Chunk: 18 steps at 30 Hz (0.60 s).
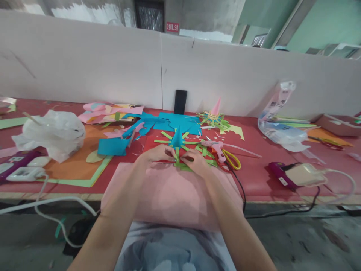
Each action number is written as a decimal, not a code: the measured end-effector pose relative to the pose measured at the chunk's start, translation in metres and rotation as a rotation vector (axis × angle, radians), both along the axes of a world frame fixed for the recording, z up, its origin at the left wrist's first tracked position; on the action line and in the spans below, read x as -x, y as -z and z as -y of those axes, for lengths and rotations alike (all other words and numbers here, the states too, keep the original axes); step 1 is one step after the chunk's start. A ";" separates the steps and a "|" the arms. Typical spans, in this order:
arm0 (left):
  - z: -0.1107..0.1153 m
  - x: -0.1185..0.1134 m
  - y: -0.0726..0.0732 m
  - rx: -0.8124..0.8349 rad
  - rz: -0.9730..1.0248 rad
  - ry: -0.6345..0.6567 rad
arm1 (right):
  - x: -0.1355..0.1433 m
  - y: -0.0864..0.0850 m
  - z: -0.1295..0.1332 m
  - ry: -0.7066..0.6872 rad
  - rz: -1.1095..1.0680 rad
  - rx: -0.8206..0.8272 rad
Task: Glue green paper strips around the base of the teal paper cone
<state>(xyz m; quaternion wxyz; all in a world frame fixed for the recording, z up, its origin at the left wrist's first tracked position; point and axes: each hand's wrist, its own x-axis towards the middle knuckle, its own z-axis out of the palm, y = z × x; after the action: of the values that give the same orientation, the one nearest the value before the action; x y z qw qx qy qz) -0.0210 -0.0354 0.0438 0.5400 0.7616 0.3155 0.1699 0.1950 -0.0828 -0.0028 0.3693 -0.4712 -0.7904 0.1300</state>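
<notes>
A blue paper cone (177, 137) stands upright with green paper strips (162, 141) spreading out around its base. Just in front of it, my left hand (161, 153) is at the lower left of the cone, its fingers bent together at the strip that points toward me. My right hand (194, 160) is at the other side of that strip, thumb and fingertips curled close together by the green paper. What either hand pinches is too small to make out. Pink paper (169, 192) lies under my wrists.
A pink glue gun (216, 148) and yellow-handled scissors (232, 160) lie right of my right hand. Behind are a pink cone (216, 107), a black phone (180, 101) and blue paper (180, 122). Power strips (284, 175) and a crumpled plastic bag (53, 131) sit at the sides.
</notes>
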 end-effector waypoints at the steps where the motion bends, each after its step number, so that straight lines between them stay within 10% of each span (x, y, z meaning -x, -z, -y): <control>1: 0.000 0.000 0.001 0.009 0.006 0.013 | -0.001 0.001 -0.001 -0.011 0.020 0.007; 18: -0.019 -0.020 0.033 -0.310 0.029 -0.409 | 0.005 -0.006 0.006 0.062 -0.095 0.016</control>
<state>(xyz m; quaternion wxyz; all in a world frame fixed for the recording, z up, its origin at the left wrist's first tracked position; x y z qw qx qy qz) -0.0011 -0.0165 0.0112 0.3758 0.7531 0.4252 0.3328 0.1901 -0.0885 0.0028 0.4063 -0.4917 -0.7560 0.1470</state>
